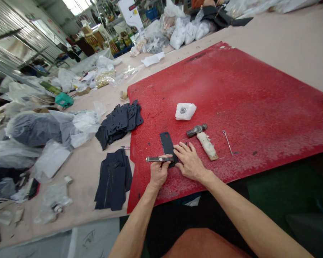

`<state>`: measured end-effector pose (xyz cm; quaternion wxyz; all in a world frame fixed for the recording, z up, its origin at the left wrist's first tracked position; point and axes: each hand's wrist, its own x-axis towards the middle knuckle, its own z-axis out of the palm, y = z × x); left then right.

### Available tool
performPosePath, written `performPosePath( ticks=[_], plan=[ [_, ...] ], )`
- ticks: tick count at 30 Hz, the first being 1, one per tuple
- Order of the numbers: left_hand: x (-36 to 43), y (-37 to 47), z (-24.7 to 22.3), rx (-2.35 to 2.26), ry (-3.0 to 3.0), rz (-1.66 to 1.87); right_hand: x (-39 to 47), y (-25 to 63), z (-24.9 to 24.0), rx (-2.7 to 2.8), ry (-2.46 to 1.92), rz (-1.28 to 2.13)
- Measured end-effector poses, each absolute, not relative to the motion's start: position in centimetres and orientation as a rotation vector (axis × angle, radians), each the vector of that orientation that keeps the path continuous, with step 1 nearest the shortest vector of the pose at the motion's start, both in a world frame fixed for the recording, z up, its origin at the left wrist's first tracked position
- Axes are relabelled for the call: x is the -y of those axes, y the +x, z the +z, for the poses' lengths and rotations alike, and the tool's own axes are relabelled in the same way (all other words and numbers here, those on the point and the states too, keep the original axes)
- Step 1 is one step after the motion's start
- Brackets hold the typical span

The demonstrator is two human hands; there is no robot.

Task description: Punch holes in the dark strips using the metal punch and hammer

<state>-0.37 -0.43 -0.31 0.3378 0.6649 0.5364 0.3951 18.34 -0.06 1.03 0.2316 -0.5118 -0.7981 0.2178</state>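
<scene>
A dark strip of material (167, 143) with a small hole near its far end lies on the red mat (231, 93). My left hand (159, 173) is closed around a narrow metal bar-like tool (156, 159), whose right end reaches over the near part of the strip. My right hand (190, 161) rests with fingers spread, its fingertips at the strip's right edge. To the right of that hand lies a ball-peen hammer (206, 144) with a pale wrapped handle. Beyond it sits a white block-like holder (185, 111) with small metal bits in its middle.
Left of the strip are a heap of dark cut pieces (121, 120) and a neater dark stack (114, 181). A thin metal rod with a looped end (227, 142) lies right of the hammer. Plastic bags (37, 125) crowd the table's left side. Someone's hands (210, 3) show at the far edge.
</scene>
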Motion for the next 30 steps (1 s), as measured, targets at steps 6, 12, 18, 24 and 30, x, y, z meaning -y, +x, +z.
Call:
performPosePath(
  ticks=[6,12,18,24,30],
  plan=[
    [0.5,-0.4,-0.9,-1.41,1.828,1.003,0.1,18.4,1.2,2.193,-1.408,0.592],
    [0.5,0.0,-1.0,-1.387,1.909,1.007,0.0,18.3,1.1,2.197,-1.408,0.593],
    [0.5,0.4,-0.6,-1.429,1.935,1.001,0.0,18.3,0.9,2.194,-1.404,0.605],
    [0.6,0.7,-0.8,-1.459,1.988,1.001,0.2,18.7,1.3,2.191,-1.368,0.618],
    [0.7,1.0,-1.0,-1.476,1.991,1.024,0.5,24.0,3.6,1.86,-1.691,0.314]
  ],
)
